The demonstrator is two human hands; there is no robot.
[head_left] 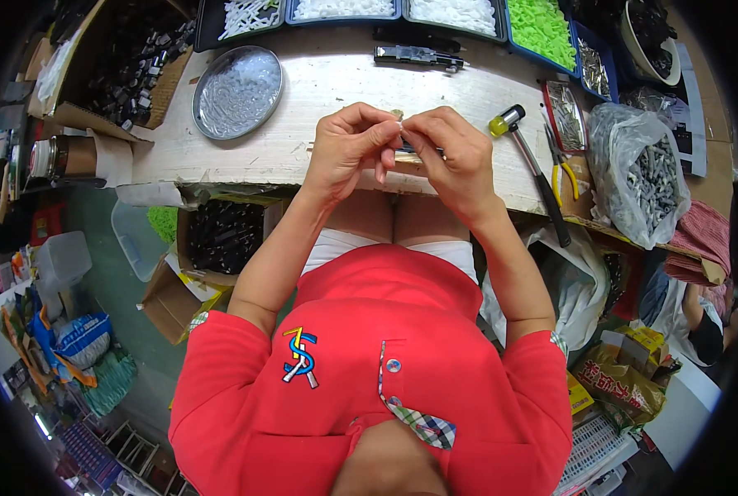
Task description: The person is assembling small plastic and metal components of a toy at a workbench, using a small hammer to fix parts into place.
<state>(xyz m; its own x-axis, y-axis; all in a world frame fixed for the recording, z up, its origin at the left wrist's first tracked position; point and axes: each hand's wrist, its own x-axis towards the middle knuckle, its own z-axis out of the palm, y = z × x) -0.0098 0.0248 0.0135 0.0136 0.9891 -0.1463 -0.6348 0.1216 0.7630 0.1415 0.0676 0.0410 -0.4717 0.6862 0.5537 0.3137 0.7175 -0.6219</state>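
Over the front edge of the white worktable [319,74], my left hand [344,153] and my right hand [461,157] meet fingertip to fingertip. Both are closed in a pinch around something small and pale, mostly hidden by the fingers. Just under my fingers, a wooden piece [408,163] lies at the table's edge, with a dark item partly covered by my right hand. Beyond my hands lies a long black mechanical part [418,56]. To the right of my right hand rests a hammer [534,161] with a yellow-and-black head and a dark handle.
A round dish of grey grease [238,91] sits left, beside a box of black parts [129,74]. Trays of white pieces [344,8] and green pieces [542,33] line the back. Yellow-handled pliers [564,178] and a bag of metal parts [654,178] lie right.
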